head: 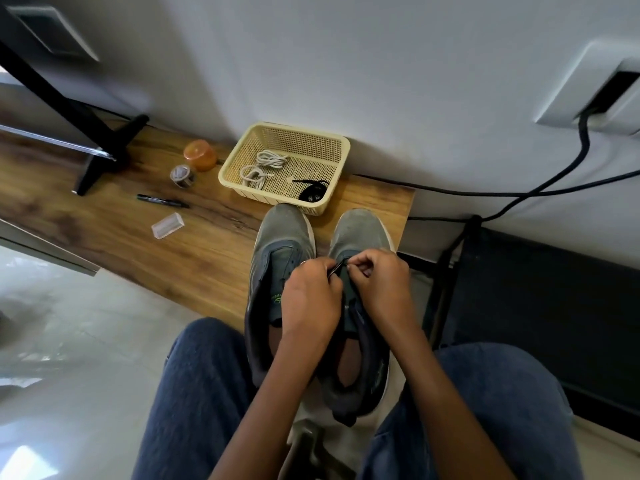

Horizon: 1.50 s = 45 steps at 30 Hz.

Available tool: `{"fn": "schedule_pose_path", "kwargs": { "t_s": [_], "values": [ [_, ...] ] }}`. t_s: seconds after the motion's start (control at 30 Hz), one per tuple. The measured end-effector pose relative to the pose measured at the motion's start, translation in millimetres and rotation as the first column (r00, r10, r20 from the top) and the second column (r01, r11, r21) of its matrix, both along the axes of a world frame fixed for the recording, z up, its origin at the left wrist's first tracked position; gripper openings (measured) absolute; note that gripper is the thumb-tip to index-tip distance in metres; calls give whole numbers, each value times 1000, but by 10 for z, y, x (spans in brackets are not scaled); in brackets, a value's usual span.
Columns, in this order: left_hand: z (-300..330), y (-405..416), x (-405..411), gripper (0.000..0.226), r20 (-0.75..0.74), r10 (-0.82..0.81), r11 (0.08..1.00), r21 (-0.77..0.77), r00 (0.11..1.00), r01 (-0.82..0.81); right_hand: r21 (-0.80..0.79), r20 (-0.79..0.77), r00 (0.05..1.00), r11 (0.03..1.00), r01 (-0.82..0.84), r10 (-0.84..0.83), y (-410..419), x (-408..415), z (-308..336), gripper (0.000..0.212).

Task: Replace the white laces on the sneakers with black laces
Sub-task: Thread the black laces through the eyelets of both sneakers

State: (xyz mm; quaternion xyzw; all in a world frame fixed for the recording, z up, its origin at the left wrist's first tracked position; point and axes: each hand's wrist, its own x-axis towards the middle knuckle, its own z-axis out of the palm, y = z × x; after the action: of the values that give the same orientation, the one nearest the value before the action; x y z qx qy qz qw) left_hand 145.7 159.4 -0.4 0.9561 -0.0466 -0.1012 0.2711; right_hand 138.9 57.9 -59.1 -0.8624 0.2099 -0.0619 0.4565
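Note:
Two grey sneakers stand side by side, toes away from me, on the wooden shelf's front edge: the left sneaker (282, 244) and the right sneaker (360, 233). Neither shows laces in its eyelets. My left hand (310, 299) and my right hand (379, 282) meet over the right sneaker's lower eyelets. Both pinch a thin black lace (336, 269) between them. A beige plastic basket (341, 147) behind the shoes holds two coiled white laces (266, 166) and a black lace bundle (311, 192).
On the wooden shelf (194, 258) lie a black marker (162, 200), a clear plastic box (167, 225), a tape roll (182, 175) and an orange lid (200, 154). A black stand leg (104, 150) sits at left. Black cables (519, 192) run along the wall at right.

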Motion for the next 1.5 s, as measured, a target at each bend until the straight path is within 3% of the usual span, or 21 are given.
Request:
{"fn": "schedule_pose_path", "kwargs": {
  "t_s": [0.83, 1.5],
  "values": [
    [-49, 52, 31, 31, -125, 57, 993, -92, 991, -68, 126, 0, 999, 991, 50, -50, 36, -33, 15, 9],
    [-63, 98, 58, 32, -164, 57, 988, -135, 985, -79, 95, 7, 996, 992, 86, -87, 62, -32, 36, 10]
  ]
}}
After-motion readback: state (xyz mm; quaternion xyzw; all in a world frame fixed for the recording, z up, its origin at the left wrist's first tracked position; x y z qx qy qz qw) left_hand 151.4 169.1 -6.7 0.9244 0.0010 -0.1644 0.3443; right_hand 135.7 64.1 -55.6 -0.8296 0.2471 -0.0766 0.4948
